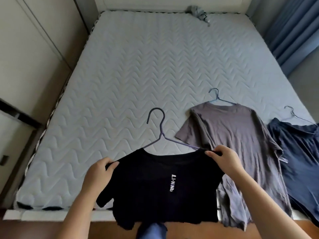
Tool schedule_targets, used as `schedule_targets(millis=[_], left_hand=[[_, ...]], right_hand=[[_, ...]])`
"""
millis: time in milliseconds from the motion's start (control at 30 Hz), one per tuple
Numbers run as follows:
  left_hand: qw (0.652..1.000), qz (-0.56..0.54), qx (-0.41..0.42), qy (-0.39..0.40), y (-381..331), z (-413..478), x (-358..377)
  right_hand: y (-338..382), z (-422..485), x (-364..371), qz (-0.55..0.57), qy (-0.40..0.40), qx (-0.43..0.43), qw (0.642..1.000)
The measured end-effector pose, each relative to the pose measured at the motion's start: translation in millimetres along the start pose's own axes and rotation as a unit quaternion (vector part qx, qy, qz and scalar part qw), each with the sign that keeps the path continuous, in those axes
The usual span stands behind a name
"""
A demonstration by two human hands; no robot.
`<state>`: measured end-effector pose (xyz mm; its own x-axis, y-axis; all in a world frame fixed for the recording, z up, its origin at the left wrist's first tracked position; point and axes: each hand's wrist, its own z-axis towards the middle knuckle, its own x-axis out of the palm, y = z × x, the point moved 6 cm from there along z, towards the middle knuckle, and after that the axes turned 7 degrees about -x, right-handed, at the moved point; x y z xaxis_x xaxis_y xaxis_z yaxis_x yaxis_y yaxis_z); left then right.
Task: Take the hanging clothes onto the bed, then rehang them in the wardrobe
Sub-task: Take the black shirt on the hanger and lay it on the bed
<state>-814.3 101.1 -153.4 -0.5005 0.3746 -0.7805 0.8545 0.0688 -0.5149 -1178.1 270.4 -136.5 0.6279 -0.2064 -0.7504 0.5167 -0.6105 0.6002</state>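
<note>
Black tee (155, 187) on purple hanger (162, 130), held up over foot of bed (138, 75).
Pinched at shoulder seams: left hand (98, 173) on left side, right hand (224, 159) on right, fingers curled on fabric. Noted flat on bed to right: grey tee (241, 144) on blue hanger (217, 98), navy garment (302, 161) beyond it.

Both hands hold a black T-shirt (164, 192) up by its shoulders: the left hand (99, 171) pinches one shoulder, the right hand (222, 158) the other. Between the hands a purple hanger (162, 125) sits in the neck, its hook tilted over the bed (138, 75). Just beyond the right hand a grey T-shirt (233, 144) lies flat on a blue hanger (217, 98). Further out on that hand's right lies a navy garment (302, 161) on another hanger (293, 115). Far ahead of both hands, a grey bundle (198, 12) rests at the bed's far edge.
</note>
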Motion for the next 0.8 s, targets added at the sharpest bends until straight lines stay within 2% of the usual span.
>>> schedule_targets(millis=[233, 433, 567, 800], left_hand=[[0.988, 0.135, 0.072, -0.017, -44, 96, 45], [0.975, 0.214, 0.024, 0.057, -61, 172, 101], [0.972, 0.229, 0.026, 0.051, -77, 239, 126], [0.970, 0.229, 0.053, -0.066, -117, 357, 157]], right_hand=[[-43, 64, 18, -0.080, 0.088, 0.039, 0.992], [-81, 148, 39, -0.114, 0.105, 0.051, 0.987], [-88, 219, 56, -0.098, 0.065, 0.054, 0.992], [-85, 349, 70, -0.067, -0.007, 0.015, 0.998]])
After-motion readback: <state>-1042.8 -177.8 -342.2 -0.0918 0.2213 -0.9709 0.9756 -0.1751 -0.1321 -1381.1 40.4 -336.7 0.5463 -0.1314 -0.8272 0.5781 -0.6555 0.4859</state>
